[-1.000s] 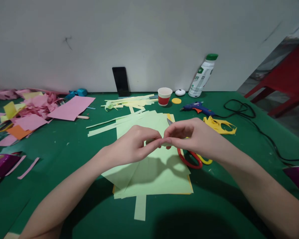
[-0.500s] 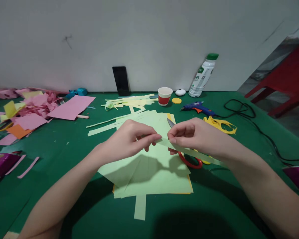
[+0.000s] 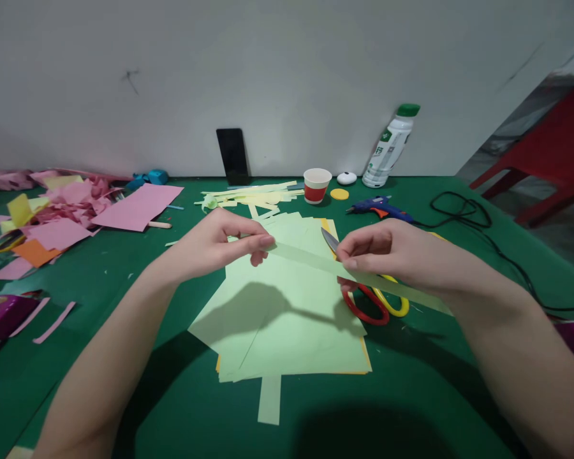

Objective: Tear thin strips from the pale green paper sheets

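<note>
A long pale-green paper strip stretches between my two hands above the table. My left hand is closed, pinching the strip's left end between thumb and fingers. Farther along it, my right hand pinches the strip, whose tail runs on to the right under the wrist. Below lies a stack of light-green paper sheets with yellow edges peeking out, and the hands' shadows fall on it. Scissors with red and yellow handles rest on the stack's right side, partly hidden by my right hand.
Cut paper strips, a phone, a red-and-white paper cup and a leaning bottle stand or lie along the wall. A blue glue gun with a black cord is at right. Pink paper scraps cover the left.
My left hand has moved left and slightly up, my right hand a little right. A longer stretch of strip now shows between them, and more of the scissors' handles is visible.
</note>
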Demonstrator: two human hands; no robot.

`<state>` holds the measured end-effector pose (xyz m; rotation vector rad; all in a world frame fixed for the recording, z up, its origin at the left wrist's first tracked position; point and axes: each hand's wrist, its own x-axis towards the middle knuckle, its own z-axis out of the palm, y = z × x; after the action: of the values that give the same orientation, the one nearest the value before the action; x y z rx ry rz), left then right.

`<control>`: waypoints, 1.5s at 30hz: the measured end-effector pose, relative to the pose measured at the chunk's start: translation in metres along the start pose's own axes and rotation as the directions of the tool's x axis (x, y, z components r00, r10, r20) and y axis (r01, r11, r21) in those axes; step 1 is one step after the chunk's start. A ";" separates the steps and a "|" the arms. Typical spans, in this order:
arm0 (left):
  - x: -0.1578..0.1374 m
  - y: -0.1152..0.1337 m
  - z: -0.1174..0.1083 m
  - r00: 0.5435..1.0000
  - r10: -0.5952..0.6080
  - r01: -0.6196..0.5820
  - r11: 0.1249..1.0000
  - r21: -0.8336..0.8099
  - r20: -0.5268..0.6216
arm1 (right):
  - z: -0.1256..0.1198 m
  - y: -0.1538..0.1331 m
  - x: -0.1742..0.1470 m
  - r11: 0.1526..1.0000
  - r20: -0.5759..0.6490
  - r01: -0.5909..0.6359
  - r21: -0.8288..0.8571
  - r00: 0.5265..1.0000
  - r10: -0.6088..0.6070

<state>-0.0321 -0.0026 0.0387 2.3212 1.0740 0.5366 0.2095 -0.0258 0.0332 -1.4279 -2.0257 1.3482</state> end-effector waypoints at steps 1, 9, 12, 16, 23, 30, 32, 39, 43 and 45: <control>0.000 0.001 0.001 1.000 0.014 -0.014 0.998 0.069 -0.003 | 0.000 -0.001 0.000 1.000 0.020 0.001 -0.003 1.000 -0.001; -0.002 0.018 0.034 0.975 0.177 -0.216 0.906 0.363 0.138 | 0.021 -0.003 0.008 0.996 0.114 0.086 -0.028 0.990 -0.082; -0.001 0.023 0.041 0.955 0.175 -0.218 0.961 0.170 0.238 | 0.024 -0.002 0.008 0.990 0.130 0.140 -0.014 0.982 -0.137; 0.002 0.027 0.037 0.951 0.059 -0.025 0.993 -0.113 0.304 | 0.018 -0.003 0.007 0.990 0.181 0.131 0.044 0.974 -0.137; 0.001 0.023 0.022 0.939 -0.050 0.132 0.966 -0.222 0.340 | 0.007 -0.001 0.006 0.997 0.262 0.066 0.051 0.962 -0.077; 0.002 0.022 0.022 0.917 -0.049 0.132 0.974 -0.186 0.396 | 0.012 -0.001 0.005 0.996 0.311 0.038 0.077 0.949 -0.060; 0.002 0.022 0.023 0.917 -0.063 0.146 0.972 -0.184 0.393 | 0.015 -0.002 0.005 0.995 0.277 0.027 0.100 0.959 -0.054; 0.002 0.024 0.027 0.919 -0.113 0.171 0.977 -0.125 0.377 | 0.025 -0.004 0.011 0.960 0.221 -0.013 0.280 0.974 -0.052; 0.002 0.027 0.031 0.939 -0.093 0.152 0.976 -0.158 0.330 | 0.025 -0.004 0.011 0.968 0.196 0.004 0.252 0.979 -0.056; 0.002 0.028 0.031 0.945 -0.097 0.161 0.969 -0.187 0.312 | 0.023 -0.004 0.010 0.974 0.196 0.010 0.228 0.979 -0.056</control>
<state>0.0018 -0.0253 0.0314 2.0485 0.9642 0.2231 0.1867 -0.0294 0.0225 -1.1957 -1.9282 1.7074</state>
